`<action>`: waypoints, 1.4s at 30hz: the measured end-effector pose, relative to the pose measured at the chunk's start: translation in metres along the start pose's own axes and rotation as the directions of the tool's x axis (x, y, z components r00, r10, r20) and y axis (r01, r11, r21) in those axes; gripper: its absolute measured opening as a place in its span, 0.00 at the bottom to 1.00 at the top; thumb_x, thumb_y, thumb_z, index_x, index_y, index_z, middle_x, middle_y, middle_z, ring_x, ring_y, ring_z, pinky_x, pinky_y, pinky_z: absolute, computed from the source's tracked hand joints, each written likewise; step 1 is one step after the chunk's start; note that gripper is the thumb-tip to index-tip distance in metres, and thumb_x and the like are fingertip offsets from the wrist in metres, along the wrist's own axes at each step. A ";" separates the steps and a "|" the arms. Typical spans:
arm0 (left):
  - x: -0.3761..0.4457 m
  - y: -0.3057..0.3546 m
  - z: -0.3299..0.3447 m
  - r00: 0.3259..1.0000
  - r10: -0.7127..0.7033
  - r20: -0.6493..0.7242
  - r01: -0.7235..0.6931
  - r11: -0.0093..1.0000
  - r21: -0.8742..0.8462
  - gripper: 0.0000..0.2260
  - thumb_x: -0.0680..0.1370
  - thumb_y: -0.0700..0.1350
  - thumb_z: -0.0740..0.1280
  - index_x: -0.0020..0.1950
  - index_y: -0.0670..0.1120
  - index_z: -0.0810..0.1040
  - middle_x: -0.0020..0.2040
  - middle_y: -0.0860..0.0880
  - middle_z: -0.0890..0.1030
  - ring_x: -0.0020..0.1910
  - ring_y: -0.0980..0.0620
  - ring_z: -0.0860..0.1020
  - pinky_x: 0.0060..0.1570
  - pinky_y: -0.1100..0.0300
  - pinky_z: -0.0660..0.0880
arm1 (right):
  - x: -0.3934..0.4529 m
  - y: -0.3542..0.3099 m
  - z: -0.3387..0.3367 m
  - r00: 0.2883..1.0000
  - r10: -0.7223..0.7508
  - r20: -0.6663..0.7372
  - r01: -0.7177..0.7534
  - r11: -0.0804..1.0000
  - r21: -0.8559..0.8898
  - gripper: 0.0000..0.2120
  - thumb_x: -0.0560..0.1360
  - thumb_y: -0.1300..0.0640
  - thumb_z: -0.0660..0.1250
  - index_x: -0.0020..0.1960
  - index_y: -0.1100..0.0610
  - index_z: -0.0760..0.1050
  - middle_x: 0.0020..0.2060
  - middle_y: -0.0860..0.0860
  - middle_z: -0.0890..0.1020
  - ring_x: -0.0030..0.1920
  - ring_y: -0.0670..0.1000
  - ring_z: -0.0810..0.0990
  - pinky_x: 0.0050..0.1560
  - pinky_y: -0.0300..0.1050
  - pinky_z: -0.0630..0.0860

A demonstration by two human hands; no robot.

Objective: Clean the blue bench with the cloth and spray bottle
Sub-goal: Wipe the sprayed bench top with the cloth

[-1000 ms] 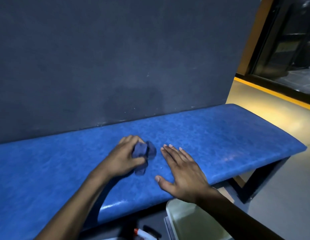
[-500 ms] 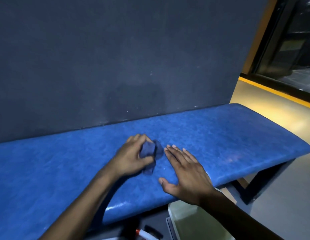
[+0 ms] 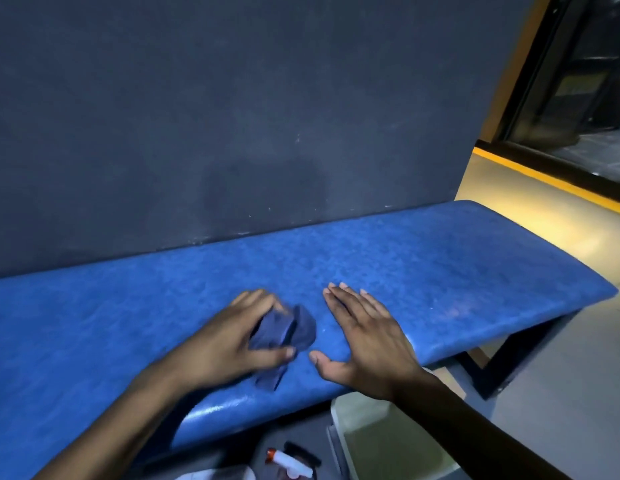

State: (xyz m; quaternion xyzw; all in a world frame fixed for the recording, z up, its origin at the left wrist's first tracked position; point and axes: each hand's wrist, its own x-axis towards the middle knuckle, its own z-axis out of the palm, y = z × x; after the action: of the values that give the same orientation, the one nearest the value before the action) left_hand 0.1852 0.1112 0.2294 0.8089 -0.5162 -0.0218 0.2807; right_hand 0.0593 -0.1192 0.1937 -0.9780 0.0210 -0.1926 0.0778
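A long blue bench (image 3: 440, 271) runs across the view against a dark wall. My left hand (image 3: 225, 344) presses a bunched dark blue cloth (image 3: 288, 332) onto the seat near its front edge. My right hand (image 3: 367, 337) lies flat on the seat just right of the cloth, fingers spread, holding nothing. Below the bench's front edge, at the bottom of the view, the white nozzle of a spray bottle (image 3: 291, 464) with an orange tip shows; the rest of the bottle is cut off.
A dark grey wall (image 3: 232, 116) rises right behind the seat. A pale container (image 3: 381, 441) stands on the floor under the bench's front. The black bench leg (image 3: 509, 368) is at the right, with a yellow floor stripe (image 3: 544, 181) beyond.
My left hand with the cloth has slid slightly toward the front edge of the seat and shows motion blur. My right hand stays flat in about the same spot.
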 end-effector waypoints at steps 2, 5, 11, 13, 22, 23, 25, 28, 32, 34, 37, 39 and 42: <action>-0.037 -0.011 -0.011 0.999 0.034 0.042 -0.036 0.998 0.047 0.19 0.76 0.66 0.72 0.61 0.61 0.74 0.57 0.63 0.76 0.60 0.58 0.76 0.60 0.65 0.70 | -0.001 -0.001 0.001 1.000 -0.006 -0.004 0.006 1.000 0.011 0.47 0.69 0.29 0.61 0.79 0.57 0.64 0.79 0.51 0.66 0.80 0.48 0.60 0.80 0.53 0.59; -0.058 -0.042 -0.028 0.996 -0.082 -0.030 0.085 0.993 0.082 0.21 0.75 0.67 0.71 0.63 0.58 0.77 0.58 0.59 0.80 0.59 0.57 0.79 0.57 0.62 0.72 | -0.001 0.002 -0.001 1.000 -0.005 0.001 0.005 1.000 0.029 0.47 0.70 0.28 0.60 0.79 0.57 0.64 0.79 0.51 0.66 0.81 0.48 0.59 0.80 0.52 0.57; -0.004 -0.036 -0.028 0.894 -0.374 -0.248 0.317 0.917 -0.241 0.29 0.71 0.63 0.73 0.68 0.53 0.75 0.54 0.54 0.85 0.52 0.50 0.85 0.50 0.58 0.81 | -0.001 -0.002 -0.008 0.997 -0.024 0.070 0.024 1.000 -0.007 0.47 0.73 0.29 0.58 0.81 0.57 0.58 0.81 0.52 0.61 0.82 0.48 0.52 0.82 0.53 0.47; 0.033 -0.012 -0.020 0.882 -0.353 -0.312 0.268 0.920 -0.285 0.23 0.71 0.60 0.73 0.63 0.55 0.77 0.53 0.53 0.85 0.53 0.48 0.84 0.56 0.50 0.79 | 0.001 0.002 -0.014 0.994 -0.042 0.106 0.043 0.999 -0.011 0.47 0.74 0.27 0.56 0.82 0.58 0.55 0.82 0.52 0.58 0.83 0.48 0.49 0.82 0.56 0.43; 0.173 0.083 0.061 0.899 -0.277 -0.340 0.195 0.947 -0.255 0.11 0.80 0.49 0.70 0.61 0.51 0.76 0.57 0.46 0.79 0.58 0.44 0.79 0.60 0.49 0.75 | -0.023 0.156 -0.070 0.934 0.337 0.119 -0.318 0.936 -0.151 0.44 0.76 0.26 0.48 0.83 0.52 0.52 0.83 0.48 0.53 0.83 0.47 0.46 0.82 0.53 0.41; 0.185 0.089 0.077 0.904 -0.288 -0.317 0.210 0.943 -0.259 0.14 0.81 0.51 0.70 0.64 0.50 0.76 0.60 0.45 0.80 0.61 0.42 0.79 0.62 0.49 0.74 | -0.029 0.167 -0.068 0.926 0.360 0.112 -0.341 0.927 -0.155 0.44 0.75 0.25 0.46 0.83 0.50 0.52 0.83 0.48 0.54 0.82 0.46 0.47 0.82 0.52 0.42; 0.207 0.101 0.106 0.894 -0.355 -0.273 0.288 0.923 -0.254 0.22 0.80 0.59 0.68 0.71 0.50 0.73 0.67 0.44 0.79 0.68 0.40 0.76 0.66 0.49 0.73 | -0.036 0.177 -0.059 0.931 0.360 0.057 -0.348 0.925 -0.154 0.45 0.72 0.24 0.44 0.82 0.47 0.54 0.82 0.48 0.56 0.82 0.46 0.49 0.82 0.52 0.43; 0.236 0.112 0.129 0.859 -0.430 -0.279 0.386 0.901 -0.197 0.28 0.78 0.66 0.65 0.72 0.52 0.71 0.70 0.44 0.77 0.72 0.39 0.72 0.69 0.47 0.69 | -0.034 0.181 -0.050 0.937 0.350 0.010 -0.345 0.927 -0.146 0.44 0.73 0.24 0.45 0.82 0.47 0.56 0.82 0.47 0.59 0.82 0.46 0.51 0.82 0.52 0.45; 0.234 0.121 0.129 0.942 -0.308 -0.135 0.314 0.949 0.024 0.24 0.72 0.69 0.66 0.62 0.58 0.73 0.60 0.49 0.77 0.66 0.44 0.73 0.65 0.50 0.72 | -0.039 0.183 -0.051 0.940 0.340 0.007 -0.336 0.932 -0.136 0.44 0.73 0.25 0.45 0.82 0.48 0.55 0.82 0.48 0.57 0.82 0.45 0.50 0.82 0.52 0.45; 0.208 0.114 0.123 0.979 -0.188 -0.077 0.192 0.981 0.041 0.26 0.68 0.72 0.65 0.59 0.59 0.72 0.55 0.53 0.75 0.60 0.48 0.73 0.61 0.51 0.73 | -0.039 0.182 -0.052 0.943 0.334 0.000 -0.330 0.932 -0.150 0.44 0.74 0.25 0.45 0.82 0.48 0.55 0.82 0.48 0.58 0.82 0.46 0.50 0.82 0.52 0.47; 0.174 0.081 0.109 0.998 -0.058 -0.034 0.060 0.997 0.039 0.25 0.68 0.74 0.65 0.57 0.61 0.71 0.49 0.60 0.74 0.53 0.54 0.72 0.53 0.55 0.72 | -0.039 0.182 -0.052 0.951 0.310 -0.010 -0.308 0.937 -0.167 0.43 0.74 0.25 0.46 0.82 0.47 0.55 0.82 0.48 0.58 0.82 0.47 0.51 0.82 0.52 0.48; 0.182 0.056 0.098 0.995 -0.069 -0.073 0.074 0.995 0.068 0.23 0.69 0.72 0.64 0.57 0.59 0.73 0.49 0.59 0.74 0.52 0.53 0.72 0.51 0.56 0.69 | -0.038 0.183 -0.052 0.952 0.305 -0.010 -0.303 0.940 -0.158 0.43 0.73 0.24 0.47 0.82 0.45 0.55 0.82 0.49 0.59 0.82 0.47 0.52 0.82 0.52 0.49; 0.227 0.043 0.094 0.972 -0.192 -0.132 0.201 0.978 0.054 0.20 0.74 0.64 0.68 0.59 0.54 0.75 0.54 0.49 0.76 0.59 0.44 0.74 0.54 0.55 0.68 | -0.039 0.182 -0.051 0.952 0.306 -0.006 -0.303 0.939 -0.160 0.42 0.74 0.24 0.46 0.82 0.44 0.55 0.82 0.48 0.58 0.82 0.47 0.51 0.82 0.51 0.48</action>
State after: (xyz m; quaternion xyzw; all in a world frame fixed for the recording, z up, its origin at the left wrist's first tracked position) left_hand 0.2252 -0.1350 0.2281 0.8647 -0.4152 0.0192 0.2819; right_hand 0.0018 -0.3029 0.1965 -0.9677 0.1866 -0.1669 0.0285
